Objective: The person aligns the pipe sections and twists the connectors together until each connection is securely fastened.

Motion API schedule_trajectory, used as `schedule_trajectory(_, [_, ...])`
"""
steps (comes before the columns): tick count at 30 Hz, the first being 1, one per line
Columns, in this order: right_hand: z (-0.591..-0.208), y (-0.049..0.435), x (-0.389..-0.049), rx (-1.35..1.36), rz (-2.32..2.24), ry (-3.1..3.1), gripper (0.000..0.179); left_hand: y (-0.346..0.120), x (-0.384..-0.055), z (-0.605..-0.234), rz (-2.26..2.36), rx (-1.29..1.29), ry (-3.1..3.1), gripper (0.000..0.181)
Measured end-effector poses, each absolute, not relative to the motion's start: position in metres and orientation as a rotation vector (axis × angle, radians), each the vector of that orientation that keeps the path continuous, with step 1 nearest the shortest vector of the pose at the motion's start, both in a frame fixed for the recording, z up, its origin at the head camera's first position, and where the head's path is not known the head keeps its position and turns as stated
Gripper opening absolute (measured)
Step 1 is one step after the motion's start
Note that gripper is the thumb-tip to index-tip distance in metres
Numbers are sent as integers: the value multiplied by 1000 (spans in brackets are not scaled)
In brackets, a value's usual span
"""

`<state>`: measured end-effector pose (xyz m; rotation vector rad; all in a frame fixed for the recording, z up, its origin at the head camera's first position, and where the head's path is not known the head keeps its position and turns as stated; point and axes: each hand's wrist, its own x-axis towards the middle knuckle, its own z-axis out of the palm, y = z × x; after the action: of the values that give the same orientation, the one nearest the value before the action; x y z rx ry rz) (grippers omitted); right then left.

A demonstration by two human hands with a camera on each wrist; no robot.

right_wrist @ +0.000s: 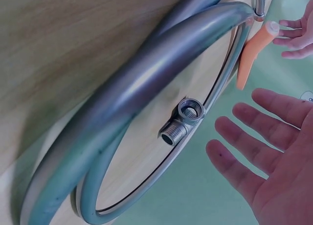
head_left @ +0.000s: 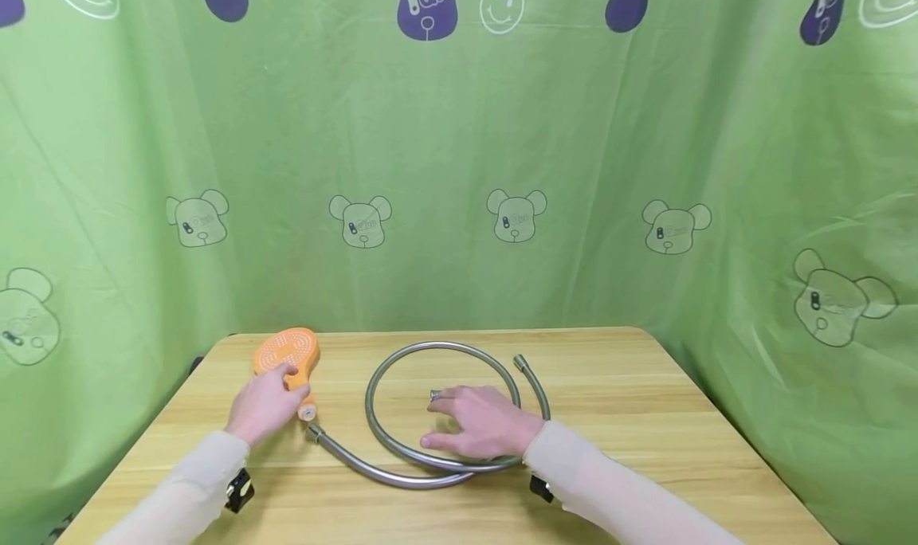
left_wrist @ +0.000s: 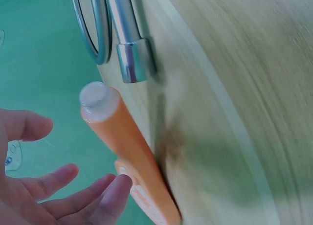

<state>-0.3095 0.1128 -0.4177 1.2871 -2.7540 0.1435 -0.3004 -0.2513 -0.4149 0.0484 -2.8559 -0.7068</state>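
Note:
On the table's left side lies an orange shower head [head_left: 287, 347] with a pale threaded end [left_wrist: 100, 100]. My left hand [head_left: 264, 405] is over its handle, fingers and thumb apart; one fingertip overlaps the shower head's edge in the left wrist view, and contact is unclear. A grey metal shower hose [head_left: 390, 476] lies coiled in the middle, one end near the shower head's handle. Over that coil, my right hand [head_left: 479, 427] has its fingers spread and holds nothing. Inside the loop sits a small threaded metal fitting [right_wrist: 183, 120], partly hidden by my right fingers in the head view.
The wooden table [head_left: 645, 449] ends at a back edge just beyond the shower head. A green printed curtain [head_left: 437, 290] hangs behind it and along both sides. The hose's other end [head_left: 520, 362] points toward the back, right of the loop.

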Motion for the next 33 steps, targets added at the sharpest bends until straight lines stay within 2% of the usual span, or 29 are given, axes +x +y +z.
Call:
schedule_trajectory(9, [-420,111,-308,1291,142,-2748,82,-262,-307,-426,-836,84,-2898,56])
schedule_trajectory(16, [-420,111,-307,1287,131,-2744,81,-268,-312,-435,-890,110,-2923,66])
schedule_trajectory(22, [-423,110,-308,1301,119,-2725,79,-275,-316,-444,-1188,185,-2913,77])
schedule_trajectory(33, [-423,107,-306,1324,127,-2745,79,-279,-332,-445,-1730,270,-2761,87])
